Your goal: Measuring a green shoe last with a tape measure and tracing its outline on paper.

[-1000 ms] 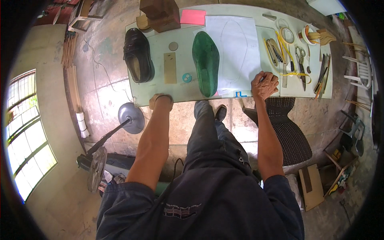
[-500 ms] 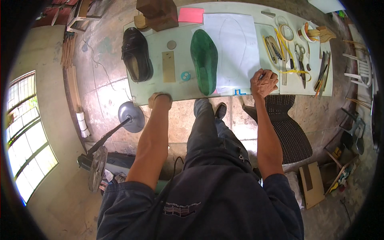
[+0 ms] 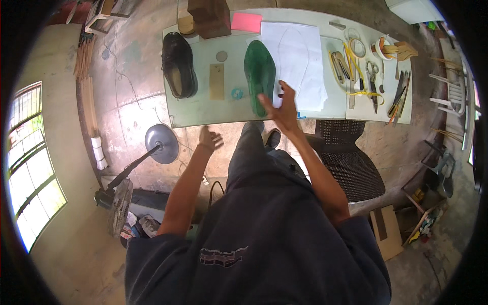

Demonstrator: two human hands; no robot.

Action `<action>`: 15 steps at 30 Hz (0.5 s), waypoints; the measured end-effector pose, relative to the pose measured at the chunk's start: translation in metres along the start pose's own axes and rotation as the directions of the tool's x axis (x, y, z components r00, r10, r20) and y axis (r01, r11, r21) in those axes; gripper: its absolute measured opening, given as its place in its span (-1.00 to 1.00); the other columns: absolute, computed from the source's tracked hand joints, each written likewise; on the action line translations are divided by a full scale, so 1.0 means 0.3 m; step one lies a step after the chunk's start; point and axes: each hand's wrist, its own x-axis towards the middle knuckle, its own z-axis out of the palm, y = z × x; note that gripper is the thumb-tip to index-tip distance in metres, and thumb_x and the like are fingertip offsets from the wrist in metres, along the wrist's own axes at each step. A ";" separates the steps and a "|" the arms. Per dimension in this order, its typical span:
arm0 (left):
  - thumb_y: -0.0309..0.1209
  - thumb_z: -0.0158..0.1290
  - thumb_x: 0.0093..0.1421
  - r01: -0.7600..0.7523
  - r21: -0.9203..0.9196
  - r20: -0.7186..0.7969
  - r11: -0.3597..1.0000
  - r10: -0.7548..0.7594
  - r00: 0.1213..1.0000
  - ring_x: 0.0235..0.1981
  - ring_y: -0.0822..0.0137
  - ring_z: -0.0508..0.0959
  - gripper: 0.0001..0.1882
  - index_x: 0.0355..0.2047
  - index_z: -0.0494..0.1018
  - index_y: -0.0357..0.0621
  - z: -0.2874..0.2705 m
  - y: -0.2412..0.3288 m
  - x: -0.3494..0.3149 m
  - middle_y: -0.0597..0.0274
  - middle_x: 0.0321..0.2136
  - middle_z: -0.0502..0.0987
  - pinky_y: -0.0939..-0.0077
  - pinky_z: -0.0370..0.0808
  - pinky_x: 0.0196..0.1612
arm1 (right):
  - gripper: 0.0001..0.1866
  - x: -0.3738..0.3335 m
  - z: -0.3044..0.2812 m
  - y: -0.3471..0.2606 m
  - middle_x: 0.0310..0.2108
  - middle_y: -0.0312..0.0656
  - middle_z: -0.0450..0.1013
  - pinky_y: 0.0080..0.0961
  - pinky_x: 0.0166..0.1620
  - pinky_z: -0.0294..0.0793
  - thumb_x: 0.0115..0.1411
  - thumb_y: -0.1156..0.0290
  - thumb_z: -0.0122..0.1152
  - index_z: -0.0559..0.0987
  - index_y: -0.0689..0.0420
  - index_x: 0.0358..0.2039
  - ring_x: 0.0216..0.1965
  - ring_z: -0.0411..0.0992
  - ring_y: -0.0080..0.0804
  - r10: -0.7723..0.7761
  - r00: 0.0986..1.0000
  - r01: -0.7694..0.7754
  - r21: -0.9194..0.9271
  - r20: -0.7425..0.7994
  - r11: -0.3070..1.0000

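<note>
My right hand (image 3: pixel 284 109) is open, thumb and fingers apart, over the near end of a green shoe last (image 3: pixel 260 68). It holds nothing, and I cannot tell whether the thumb touches the last. My left hand (image 3: pixel 209 139) hangs open and empty just off the table's near edge. A black leather shoe (image 3: pixel 179 68) lies at the table's left. Between shoe and last are a tan strip (image 3: pixel 216 81), a grey disc (image 3: pixel 221 56) and a small blue roll (image 3: pixel 237 93). White paper sheets (image 3: pixel 311 76) with a drawn sole outline lie right of the last.
Scissors (image 3: pixel 372 73), a yellow measuring tape (image 3: pixel 367 93), cutters (image 3: pixel 338 66), a tape roll (image 3: pixel 357 48) and several blades (image 3: pixel 398 99) lie at the table's right. A brown block (image 3: pixel 209 19) and pink pad (image 3: pixel 246 22) sit at the back. A dark woven chair (image 3: pixel 351 165) and a fan (image 3: pixel 121 207) flank me.
My right hand has lifted off the table's near edge by the paper and swung left to the last. My left hand has left the table edge and opened. The view has shifted slightly.
</note>
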 end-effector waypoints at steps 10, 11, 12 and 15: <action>-0.36 0.07 0.32 -0.938 0.327 0.659 0.117 0.683 0.315 -0.16 0.32 0.67 -0.78 -0.12 0.54 -0.23 0.218 0.076 -0.574 0.08 -0.19 0.65 0.43 0.60 -0.13 | 0.09 0.084 0.155 -0.060 0.19 0.21 0.16 0.12 0.12 0.34 -0.08 0.19 0.43 0.02 0.22 0.38 0.20 0.19 0.19 0.231 0.972 -0.229 -0.353 -0.036 0.907; -0.36 0.07 0.33 -0.962 0.255 0.671 0.095 0.699 0.248 -0.12 0.31 0.66 -0.75 -0.06 0.53 -0.22 0.270 0.100 -0.584 0.02 -0.15 0.65 0.39 0.58 -0.06 | 0.08 0.083 0.155 -0.060 0.16 0.23 0.20 0.11 0.13 0.33 -0.08 0.21 0.44 0.05 0.24 0.38 0.18 0.20 0.21 0.226 0.973 -0.225 -0.336 -0.038 0.915; -0.36 0.07 0.33 -0.962 0.254 0.675 0.095 0.695 0.247 -0.12 0.31 0.66 -0.75 -0.06 0.53 -0.22 0.322 0.114 -0.548 0.02 -0.15 0.65 0.39 0.58 -0.06 | 0.08 0.083 0.149 -0.027 0.16 0.23 0.20 0.11 0.13 0.33 -0.08 0.21 0.44 0.05 0.24 0.38 0.18 0.20 0.21 0.228 0.973 -0.229 -0.336 -0.042 0.914; -0.38 0.04 0.35 -0.939 0.264 0.630 0.222 0.697 0.342 -0.11 0.38 0.60 -0.67 0.06 0.46 -0.26 0.447 0.144 -0.442 0.11 -0.08 0.60 0.41 0.55 0.01 | -0.02 0.106 0.075 0.081 0.09 0.21 0.31 0.00 0.09 0.41 -0.04 0.33 0.43 0.14 0.24 0.35 0.11 0.33 0.16 -0.053 0.997 0.041 -0.207 -0.050 0.978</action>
